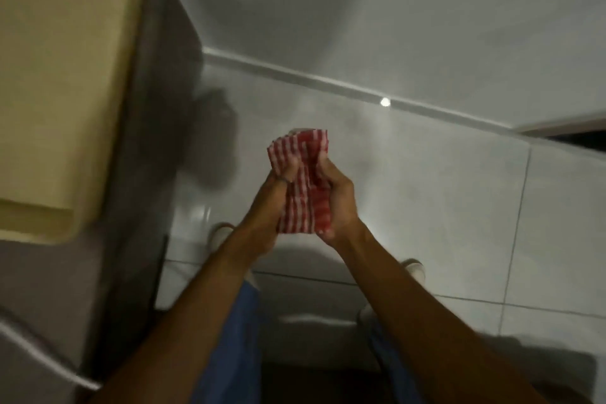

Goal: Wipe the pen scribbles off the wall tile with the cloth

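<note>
A red-and-white striped cloth (pixel 303 180) is bunched between both hands at the centre of the head view, held out in front of me above the floor. My left hand (pixel 267 207) grips its left side, a thin band on one finger. My right hand (pixel 337 200) grips its right side. The white wall tile (pixel 360 10) fills the upper part of the view, well beyond the cloth. No pen scribbles show on it in this dim, blurred frame.
A pale yellow slab (pixel 62 82) on a dark cabinet (pixel 141 174) stands at the left. A white skirting strip (pixel 311 79) runs along the wall's foot. Glossy white floor tiles (pixel 557 239) lie below, with my shoes (pixel 414 267) and blue trousers (pixel 236 338). A dark doorway gap (pixel 583 139) is at the right.
</note>
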`<state>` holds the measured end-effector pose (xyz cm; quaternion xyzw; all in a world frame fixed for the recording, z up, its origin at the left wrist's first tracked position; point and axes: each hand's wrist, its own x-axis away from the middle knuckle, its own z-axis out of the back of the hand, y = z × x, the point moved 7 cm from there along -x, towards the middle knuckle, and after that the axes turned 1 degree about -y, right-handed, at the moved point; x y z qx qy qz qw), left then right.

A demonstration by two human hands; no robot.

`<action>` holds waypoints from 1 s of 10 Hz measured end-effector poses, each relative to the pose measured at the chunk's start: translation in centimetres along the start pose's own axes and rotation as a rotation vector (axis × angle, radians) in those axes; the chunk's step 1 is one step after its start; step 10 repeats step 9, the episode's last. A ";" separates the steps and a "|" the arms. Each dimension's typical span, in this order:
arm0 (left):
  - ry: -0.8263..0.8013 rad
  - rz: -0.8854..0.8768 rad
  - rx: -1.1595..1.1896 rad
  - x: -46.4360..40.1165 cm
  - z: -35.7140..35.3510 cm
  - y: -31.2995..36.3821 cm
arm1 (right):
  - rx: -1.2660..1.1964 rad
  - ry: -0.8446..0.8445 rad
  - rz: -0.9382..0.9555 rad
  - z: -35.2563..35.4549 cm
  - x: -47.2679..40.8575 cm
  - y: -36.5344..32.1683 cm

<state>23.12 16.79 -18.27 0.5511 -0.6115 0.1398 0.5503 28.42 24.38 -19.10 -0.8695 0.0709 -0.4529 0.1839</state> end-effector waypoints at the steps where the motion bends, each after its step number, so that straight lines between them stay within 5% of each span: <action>1: 0.007 -0.096 -0.138 8.3 1.5 7.0 | 0.407 0.032 0.141 -9.4 3.3 -4.1; 4: 0.511 -0.451 -0.344 12.3 21.2 25.5 | 1.314 -0.040 0.510 -34.9 -5.2 -7.9; 6: 0.632 -0.278 -0.555 5.3 27.6 24.4 | 2.202 0.048 0.537 -38.7 -12.5 -4.5; 7: 0.693 -0.180 -0.800 7.8 24.7 24.1 | 2.347 0.039 0.553 -38.9 -9.9 -4.7; 8: 0.761 -0.449 -1.022 16.0 17.1 28.1 | 2.235 0.042 0.744 -40.9 -1.2 -8.6; 9: 0.730 -0.934 -1.205 26.2 6.5 33.3 | 2.116 0.065 1.032 -43.1 11.2 -15.1; 10: 0.730 -0.934 -1.205 26.2 6.5 33.3 | 2.116 0.065 1.032 -43.1 11.2 -15.1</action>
